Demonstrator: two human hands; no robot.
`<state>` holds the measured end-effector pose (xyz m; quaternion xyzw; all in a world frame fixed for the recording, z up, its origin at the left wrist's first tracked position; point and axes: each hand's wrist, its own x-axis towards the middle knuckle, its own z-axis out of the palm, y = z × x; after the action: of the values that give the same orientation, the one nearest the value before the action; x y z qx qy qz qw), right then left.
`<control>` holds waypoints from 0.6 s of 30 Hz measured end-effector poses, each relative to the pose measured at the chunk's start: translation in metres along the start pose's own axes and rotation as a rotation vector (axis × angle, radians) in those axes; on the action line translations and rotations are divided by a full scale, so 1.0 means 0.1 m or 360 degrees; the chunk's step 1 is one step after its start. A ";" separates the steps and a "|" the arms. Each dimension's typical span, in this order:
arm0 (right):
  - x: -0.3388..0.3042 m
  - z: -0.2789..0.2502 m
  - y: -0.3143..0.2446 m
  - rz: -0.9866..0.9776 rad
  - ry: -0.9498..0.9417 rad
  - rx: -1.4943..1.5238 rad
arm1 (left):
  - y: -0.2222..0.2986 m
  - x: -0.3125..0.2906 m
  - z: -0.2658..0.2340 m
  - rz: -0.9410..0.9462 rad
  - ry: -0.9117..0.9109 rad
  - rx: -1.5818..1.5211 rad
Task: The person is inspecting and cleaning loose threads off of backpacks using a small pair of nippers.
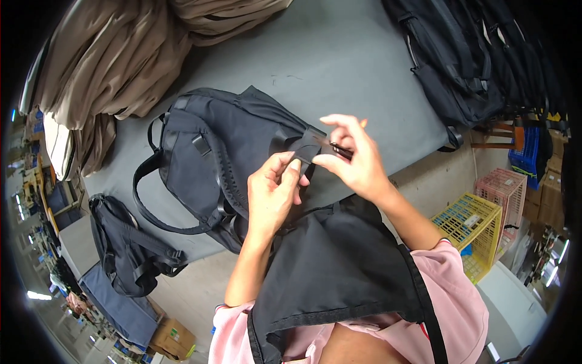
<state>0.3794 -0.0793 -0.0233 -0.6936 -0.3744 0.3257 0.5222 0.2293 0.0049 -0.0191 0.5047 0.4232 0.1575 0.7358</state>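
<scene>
A black backpack (251, 130) lies on the grey table with its shoulder straps toward the left. Between the thumb and fingers of my left hand (270, 191) is a black strap end (306, 147) at the bag's right edge. My right hand (364, 161) holds a small black-handled tool (341, 150), which looks like thread snips, close beside that strap end. Its tip is blurred, so whether it touches the strap I cannot tell. A black apron (339, 261) covers my front, just below the bag.
Piles of brown fabric (115, 60) cover the table's far left. Several black backpacks (454, 54) are stacked at the far right. Another black bag (130, 242) hangs over the left edge. Yellow (470, 224) and pink crates (503, 194) stand on the right, beyond the table (351, 60).
</scene>
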 end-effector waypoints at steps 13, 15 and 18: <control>0.11 0.19 0.14 0.0169 -0.0039 0.0426 | -0.10 0.08 0.02 0.0838 0.0161 0.1424; 0.17 0.20 0.14 0.0204 0.0010 0.0402 | -0.05 0.05 0.07 0.0954 0.0182 0.1407; 0.25 0.16 0.08 0.0371 -0.0041 0.0694 | -0.05 0.04 0.11 0.1059 0.0246 0.1440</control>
<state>0.3803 -0.0517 -0.0362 -0.5987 -0.2194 0.4655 0.6138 0.2393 -0.0012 -0.0235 0.8629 0.3194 0.2202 0.3237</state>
